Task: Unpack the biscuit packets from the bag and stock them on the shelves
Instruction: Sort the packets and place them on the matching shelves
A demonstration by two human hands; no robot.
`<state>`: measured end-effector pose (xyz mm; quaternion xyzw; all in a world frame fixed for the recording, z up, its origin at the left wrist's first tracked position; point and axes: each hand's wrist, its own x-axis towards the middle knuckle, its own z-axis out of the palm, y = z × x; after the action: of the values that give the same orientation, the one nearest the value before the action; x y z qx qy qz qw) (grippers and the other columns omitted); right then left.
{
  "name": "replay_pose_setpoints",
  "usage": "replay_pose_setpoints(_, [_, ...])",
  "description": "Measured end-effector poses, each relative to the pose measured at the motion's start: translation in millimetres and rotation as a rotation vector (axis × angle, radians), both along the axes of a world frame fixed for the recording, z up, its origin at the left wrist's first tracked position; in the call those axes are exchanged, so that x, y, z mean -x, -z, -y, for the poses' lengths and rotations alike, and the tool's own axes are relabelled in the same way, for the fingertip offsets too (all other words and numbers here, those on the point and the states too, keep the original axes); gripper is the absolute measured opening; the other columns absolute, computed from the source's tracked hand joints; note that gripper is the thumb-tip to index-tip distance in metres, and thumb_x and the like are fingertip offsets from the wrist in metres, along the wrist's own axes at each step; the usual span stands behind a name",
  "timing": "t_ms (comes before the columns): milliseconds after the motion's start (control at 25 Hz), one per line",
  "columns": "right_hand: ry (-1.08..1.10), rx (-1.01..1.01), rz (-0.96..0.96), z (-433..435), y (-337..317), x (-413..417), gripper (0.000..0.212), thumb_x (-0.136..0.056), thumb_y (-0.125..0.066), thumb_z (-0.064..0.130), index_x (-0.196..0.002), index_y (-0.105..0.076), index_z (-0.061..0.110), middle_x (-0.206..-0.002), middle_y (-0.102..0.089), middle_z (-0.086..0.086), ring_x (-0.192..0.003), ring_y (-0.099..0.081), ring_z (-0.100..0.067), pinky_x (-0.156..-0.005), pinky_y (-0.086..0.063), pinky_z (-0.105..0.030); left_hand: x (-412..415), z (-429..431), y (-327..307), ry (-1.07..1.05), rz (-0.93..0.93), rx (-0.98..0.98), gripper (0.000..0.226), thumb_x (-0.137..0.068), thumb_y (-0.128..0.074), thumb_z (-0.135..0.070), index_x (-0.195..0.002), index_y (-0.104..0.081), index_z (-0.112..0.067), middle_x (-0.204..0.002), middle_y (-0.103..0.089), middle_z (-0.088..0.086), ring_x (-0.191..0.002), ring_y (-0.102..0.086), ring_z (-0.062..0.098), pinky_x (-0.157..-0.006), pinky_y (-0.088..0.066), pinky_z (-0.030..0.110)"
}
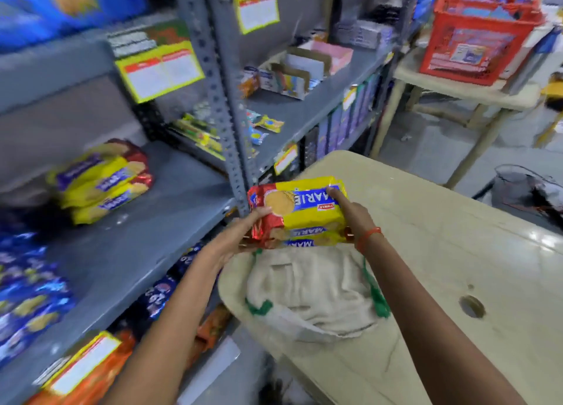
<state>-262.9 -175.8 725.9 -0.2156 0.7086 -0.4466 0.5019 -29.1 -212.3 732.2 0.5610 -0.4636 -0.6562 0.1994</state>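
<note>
**Head view: packets held over the bag**

A pile of yellow packets point(304, 212) is held between both hands, just above the open bag point(304, 286) on the table point(441, 237), near the centre of the frame. The left hand point(246, 237) is curled round the red end, at 9 o'clock of the pile. The right hand point(353, 216) is clamped on the end at 3 o'clock, with one finger laid over the top. Both arms are stretched forward. The pile is judged light, brittle inside and slippery in its foil. It is best taken by its two ends, not squeezed in the middle. Similar packets lie on the shelf point(137, 237) at 9 o'clock.
</note>
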Motion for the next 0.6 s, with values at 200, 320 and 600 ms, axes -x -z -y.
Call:
replay_pose_setpoints(200, [-0.468, 0.126, -0.219, 53.0, -41.2, -120.1, 0.064, -0.061, -0.056, 0.072, -0.093, -0.068, 0.018, -0.113, -0.069, -0.013, -0.103, -0.064, -0.032, -0.097, -0.049, -0.047, -115.7, -31.1, -17.7, -0.421, 0.063, 0.098, 0.064, -0.051, -0.061, -0.081, -0.089, -0.068, -0.029, -0.080, -0.078, -0.009, -0.082, -0.072, 0.009, -0.075, -0.059, 0.033])
replay_pose_setpoints(320, [-0.638, 0.147, -0.327, 83.7, -55.0, -172.9, 0.054, -0.072, -0.053, 0.071, -0.087, -0.062, 0.019, -0.108, -0.062, -0.013, -0.098, -0.059, -0.029, -0.091, -0.046, -0.038, -154.6, -33.1, -26.5, -0.603, 0.059, 0.123, 0.055, -0.058, -0.060, -0.078, -0.080, -0.067, -0.028, -0.065, -0.076, -0.011, -0.066, -0.073, 0.005, -0.062, -0.057, 0.027])
replay_pose_setpoints(600, [-0.622, 0.124, -0.318, 139.1, -51.1, -256.2, 0.083, -0.073, -0.060, 0.066, -0.129, -0.050, 0.006, -0.116, -0.063, -0.013, -0.100, -0.062, -0.027, -0.087, -0.052, -0.041, -200.5, 9.3, -28.4, -0.721, 0.023, 0.121, 0.065, -0.060, -0.057, -0.079, -0.101, -0.060, -0.029, -0.096, -0.071, -0.002, -0.086, -0.068, 0.012, -0.066, -0.053, 0.027])
